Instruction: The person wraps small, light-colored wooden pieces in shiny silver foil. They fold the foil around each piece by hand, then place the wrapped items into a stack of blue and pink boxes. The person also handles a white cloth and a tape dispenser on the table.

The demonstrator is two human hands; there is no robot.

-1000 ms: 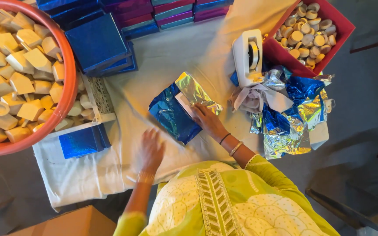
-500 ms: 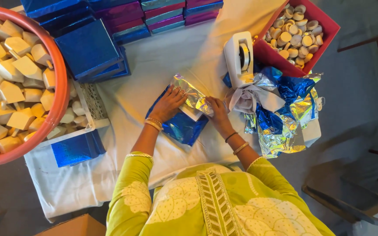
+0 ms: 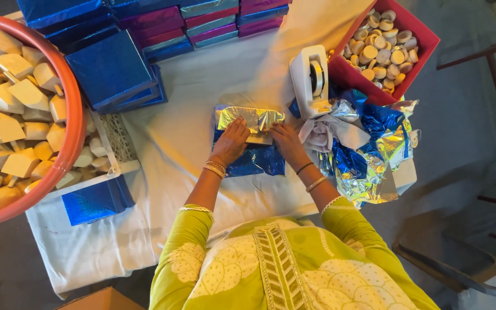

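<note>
Two hands work at the middle of our white-clothed surface [image 3: 173, 143]. Far left sits an orange tub [image 3: 70, 132] of pale blocks, then a stack of blue glitter boxes [image 3: 110, 69]. Our left hand [image 3: 232, 140] and right hand [image 3: 285, 138] press flat, fingers spread, on a small box [image 3: 258, 138] lying on blue and silver foil wrap [image 3: 254, 161]. We judge the folding step is underway; taping seems next, with the white tape dispenser [image 3: 309, 80] just right, beside the red bin [image 3: 414, 40].
</note>
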